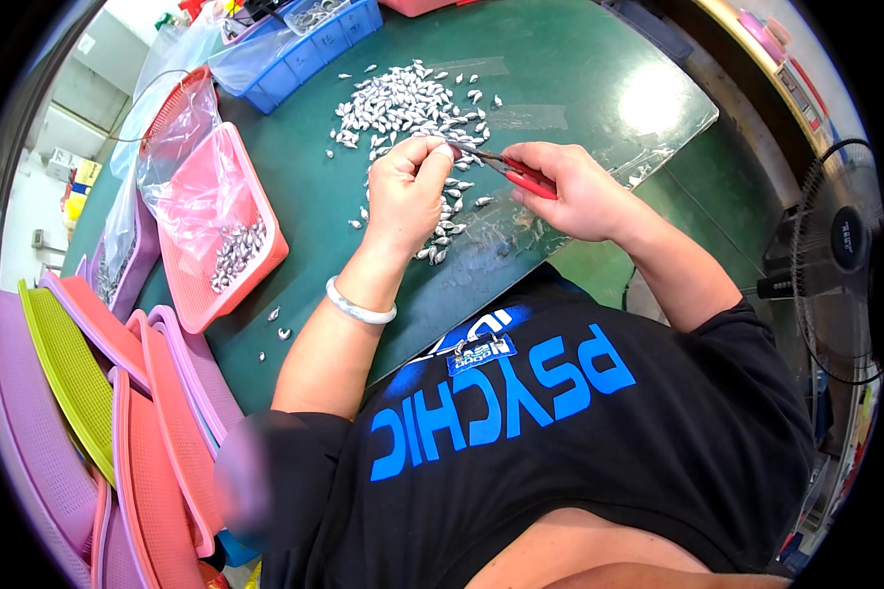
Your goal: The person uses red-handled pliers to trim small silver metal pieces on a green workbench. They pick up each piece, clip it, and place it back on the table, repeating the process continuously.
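Observation:
Red-handled pliers (530, 181) sit in my right hand (578, 188), its fingers wrapped round the grips. Their dark jaws point left and reach the fingertips of my left hand (409, 187). That hand is pinched closed at the jaws; whatever it holds is hidden by the fingers, though it is probably small. Beyond and around both hands spreads a heap of small silvery teardrop-shaped metal pieces (403, 103). Some lie under my left wrist and toward the table's near edge. A pale bangle (359, 302) circles my left wrist.
A pink plastic basket (277, 231) with a plastic bag and more silvery pieces stands left on the green table (599, 59). Behind it is a blue crate (309, 54). Stacked coloured baskets (152, 461) fill the lower left. A black fan (840, 245) stands at right.

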### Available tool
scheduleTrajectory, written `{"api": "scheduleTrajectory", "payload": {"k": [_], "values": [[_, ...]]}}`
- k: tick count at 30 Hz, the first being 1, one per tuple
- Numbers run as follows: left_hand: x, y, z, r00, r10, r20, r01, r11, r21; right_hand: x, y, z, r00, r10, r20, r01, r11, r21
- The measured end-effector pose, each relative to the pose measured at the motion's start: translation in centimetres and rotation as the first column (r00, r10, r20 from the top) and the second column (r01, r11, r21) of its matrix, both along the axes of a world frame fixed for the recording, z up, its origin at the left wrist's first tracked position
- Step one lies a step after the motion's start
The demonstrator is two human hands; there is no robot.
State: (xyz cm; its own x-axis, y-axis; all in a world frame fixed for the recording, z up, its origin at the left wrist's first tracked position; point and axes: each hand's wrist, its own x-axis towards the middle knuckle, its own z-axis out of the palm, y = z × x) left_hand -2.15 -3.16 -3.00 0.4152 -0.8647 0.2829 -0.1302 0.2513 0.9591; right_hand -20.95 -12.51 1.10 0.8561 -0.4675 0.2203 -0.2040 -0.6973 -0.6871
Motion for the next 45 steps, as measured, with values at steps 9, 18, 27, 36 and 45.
{"api": "scheduleTrajectory", "payload": {"k": [9, 18, 27, 36, 45], "values": [[0.4, -0.3, -0.9, 0.999, -0.037, 0.006, 0.035, 0.989, 0.144, -0.1, -1.5, -1.1, 0.995, 0.063, -0.074, -0.067, 0.996, -0.061], [0.7, -3.1, -0.3, 0.567, -0.093, 0.818, -0.084, 0.982, 0.170, -1.6, -6.3, -1.9, 0.982, -0.164, -0.095, 0.159, 0.986, -0.057], [7.6, -11.8, -1.2, 0.426, -0.064, 0.903, -0.200, 0.966, 0.163, -1.5, -11.3, -5.5, 0.870, -0.470, -0.150, 0.355, 0.806, -0.474], [7.4, -13.8, -0.7, 0.330, -0.136, 0.934, -0.185, 0.961, 0.206, -1.5, -11.8, -6.3, 0.891, -0.448, -0.072, 0.360, 0.795, -0.488], [7.6, -13.7, -1.0, 0.497, -0.144, 0.856, -0.135, 0.961, 0.240, -1.7, -12.0, -6.8, 0.906, -0.424, -0.007, 0.363, 0.784, -0.504]]}}
